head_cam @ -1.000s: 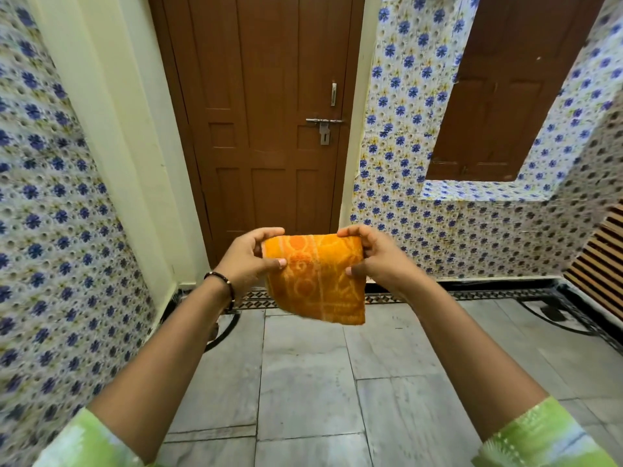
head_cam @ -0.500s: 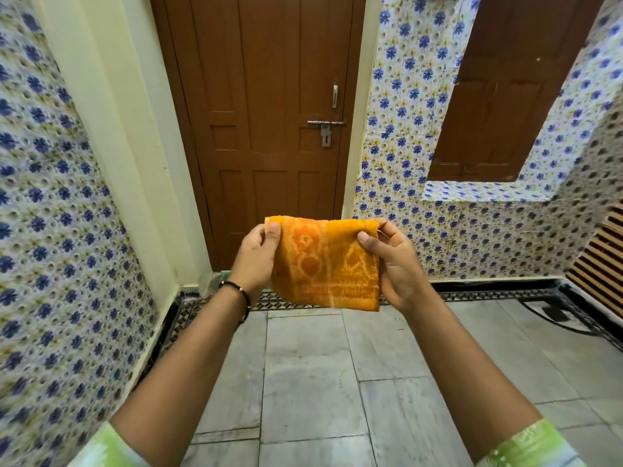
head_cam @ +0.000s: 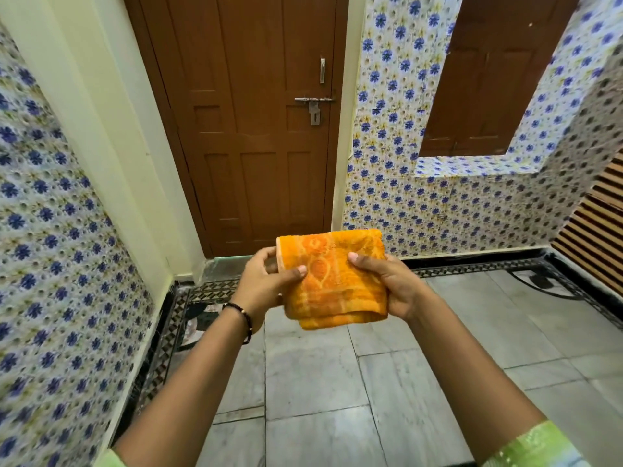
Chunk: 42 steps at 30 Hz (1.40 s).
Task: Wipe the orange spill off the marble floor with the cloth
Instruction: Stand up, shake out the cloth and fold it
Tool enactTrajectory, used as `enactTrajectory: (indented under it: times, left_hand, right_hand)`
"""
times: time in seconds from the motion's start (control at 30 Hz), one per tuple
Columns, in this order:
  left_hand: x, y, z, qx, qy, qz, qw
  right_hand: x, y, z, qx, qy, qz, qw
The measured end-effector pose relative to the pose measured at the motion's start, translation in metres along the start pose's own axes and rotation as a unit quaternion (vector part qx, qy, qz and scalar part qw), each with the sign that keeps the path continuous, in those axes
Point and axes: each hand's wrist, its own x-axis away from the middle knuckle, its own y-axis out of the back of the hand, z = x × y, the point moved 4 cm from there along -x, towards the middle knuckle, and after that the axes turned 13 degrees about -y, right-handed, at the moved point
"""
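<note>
Both my hands are clamped on the cloth [head_cam: 332, 278]: left hand [head_cam: 266, 286] pinches its left edge, thumb on the front face, and right hand [head_cam: 392, 286] pinches the right edge, thumb on top, fingers behind. Change over the last second: I had it hanging as a flat panel at arm's length; now it sits lower and nearer, doubled over, with a folded lip showing along the bottom edge. My read is that's a wiping pad being made, so prep is about done and no wiping has started. The cloth is in mid-air, well above the marble floor [head_cam: 320, 382], in front of the door [head_cam: 256, 129]. No orange spill visible on any floor slab in view; it may be outside the frame or hidden behind the cloth and my arms, can't tell. Next I need to find it and get down to floor level. Count: one cloth, two hands on it, one bracelet [head_cam: 244, 315] on the left wrist, one door far centre, one wooden shutter [head_cam: 488, 79] far right, zero spills seen.
</note>
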Motion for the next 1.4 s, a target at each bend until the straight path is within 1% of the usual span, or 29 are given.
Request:
enactTrajectory:
  times: [0.07,0.1,0.13,0.2,0.27,0.3,0.33,0.43,0.53,0.63,0.73,0.83,1.03,1.13,1.27,1.4]
  left_hand:
    - [-0.003,0.004,0.003,0.04,-0.023,-0.058,0.997]
    - [-0.004,0.003,0.005,0.066,-0.021,-0.065,0.996]
    - [-0.004,0.0,0.008,0.088,-0.012,-0.054,0.995]
    - [0.0,-0.008,0.018,0.11,0.023,0.002,0.994]
    - [0.003,-0.021,0.025,0.099,0.057,0.076,0.991]
    - [0.002,-0.028,0.026,0.088,0.058,0.098,0.989]
    - [0.0,-0.033,0.027,0.079,0.049,0.108,0.99]
    - [-0.014,-0.052,0.023,0.054,0.007,0.099,0.994]
    - [-0.03,-0.08,0.02,0.058,-0.019,0.112,0.992]
    - [-0.045,-0.115,0.023,0.068,-0.032,0.127,0.989]
    - [-0.061,-0.156,0.031,0.083,-0.029,0.136,0.987]
    - [-0.082,-0.209,0.038,0.098,-0.026,0.146,0.984]
    - [-0.117,-0.305,0.044,0.093,-0.041,0.154,0.983]
    - [-0.14,-0.353,0.046,0.098,-0.036,0.162,0.981]
    - [-0.172,-0.397,0.051,0.091,-0.026,0.163,0.982]
    - [-0.222,-0.434,0.057,0.091,-0.024,0.166,0.982]
  right_hand:
    - [0.005,0.002,-0.001,0.024,-0.005,0.028,0.999]
    - [0.007,0.004,-0.002,0.027,0.003,0.03,0.999]
    - [0.008,0.006,-0.003,0.021,0.014,0.021,0.999]
    - [0.009,0.012,-0.006,0.0,0.039,-0.009,0.999]
    - [0.011,0.021,-0.007,-0.036,0.06,-0.036,0.997]
    - [0.011,0.027,-0.007,-0.052,0.068,-0.048,0.995]
    - [0.011,0.034,-0.008,-0.061,0.074,-0.057,0.994]
    - [0.013,0.059,-0.008,-0.052,0.081,-0.089,0.991]
    - [0.015,0.094,-0.003,-0.046,0.092,-0.122,0.987]
    - [0.017,0.126,0.007,-0.057,0.111,-0.133,0.983]
    - [0.018,0.163,0.018,-0.076,0.111,-0.136,0.981]
    - [0.017,0.216,0.036,-0.091,0.114,-0.139,0.979]
    - [0.018,0.306,0.077,-0.066,0.112,-0.172,0.976]
    - [0.017,0.352,0.101,-0.053,0.116,-0.186,0.974]
    - [0.006,0.397,0.128,-0.065,0.121,-0.185,0.973]
    - [-0.024,0.438,0.16,-0.082,0.126,-0.175,0.973]
